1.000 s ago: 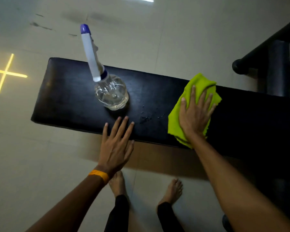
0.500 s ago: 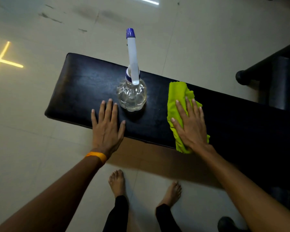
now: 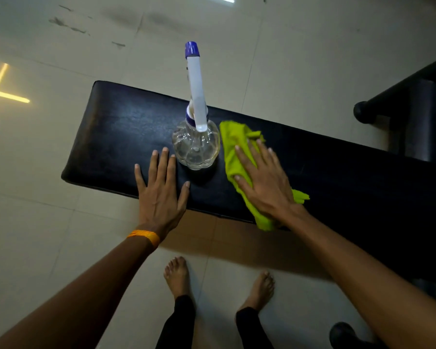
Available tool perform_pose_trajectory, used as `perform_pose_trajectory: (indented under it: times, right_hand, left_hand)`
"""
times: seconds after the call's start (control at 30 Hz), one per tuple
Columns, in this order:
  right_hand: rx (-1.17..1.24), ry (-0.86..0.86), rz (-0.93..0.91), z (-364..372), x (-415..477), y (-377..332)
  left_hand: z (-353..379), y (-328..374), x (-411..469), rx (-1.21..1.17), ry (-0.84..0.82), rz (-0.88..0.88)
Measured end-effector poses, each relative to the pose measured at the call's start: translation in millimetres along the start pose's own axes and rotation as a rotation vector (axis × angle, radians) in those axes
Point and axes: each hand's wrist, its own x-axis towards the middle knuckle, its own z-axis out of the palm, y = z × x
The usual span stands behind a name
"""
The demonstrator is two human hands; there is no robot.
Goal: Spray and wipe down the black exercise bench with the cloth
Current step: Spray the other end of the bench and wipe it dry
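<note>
The left hand (image 3: 161, 195) lies flat, fingers spread, on the bench (image 3: 126, 137) near edge, gripping nothing. The right hand (image 3: 264, 182), fingers extended, presses the cloth (image 3: 233, 147) onto the bench. Just beyond, between both hands, the bottle (image 3: 195, 147) stands upright.

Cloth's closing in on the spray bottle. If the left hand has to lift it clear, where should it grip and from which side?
Probably the narrow neck just under the white sprayer, where the spray bottle tapers; the ribbed clear body is wide. Come from the left: the left hand lies flat on the bench beside it, while the cloth under the right hand crowds the other side.
</note>
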Motion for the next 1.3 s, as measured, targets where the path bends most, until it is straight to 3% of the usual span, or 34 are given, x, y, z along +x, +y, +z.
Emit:
perform_pose_trajectory:
  times: [0.2, 0.37, 0.53, 0.63, 0.77, 0.87, 1.03, 1.2, 1.3]
  right_hand:
    - [-0.021, 0.063, 0.197, -12.6, 25.9, 6.5]
    - [-0.101, 0.077, -0.005, -12.0, 26.5, 7.5]
    - [0.122, 0.185, 0.229, 7.0, 1.8, -44.0]
    - [0.138, 0.145, 0.075, 21.0, -37.6, -80.4]
    - [-0.016, 0.134, -0.125, 13.2, -9.4, -33.4]
    - [-0.022, 0.169, -0.103, 11.1, -0.2, -6.9]
    - [0.056, 0.235, 0.083, 21.8, -76.5, -2.6]
    - [-0.027, 0.171, -0.263, 22.3, -62.9, -14.2]
    - [-0.045, 0.230, -0.214, 16.6, 12.3, 3.5]
  left_hand:
    - [2.1, -1.4, -0.7, -0.004, 0.010, 0.008]
    - [4.6, -1.0, -1.5, 0.011, 0.029, 0.000]
    - [7.5, -0.1, -1.5, 0.017, 0.030, -0.003]
    - [6.5, 0.3, -2.2, 0.015, 0.031, -0.008]
    - [4.5, -0.1, -1.2, 0.019, 0.020, 0.009]
    - [3.5, -0.7, -1.7, 0.019, 0.004, 0.005]
    - [0.0, -1.3, -2.2, 0.005, -0.014, 0.005]
    - [4.1, 1.8, -2.7, 0.034, 0.001, -0.005]
    - [5.5, 4.4, -2.5, 0.029, 0.015, -0.016]
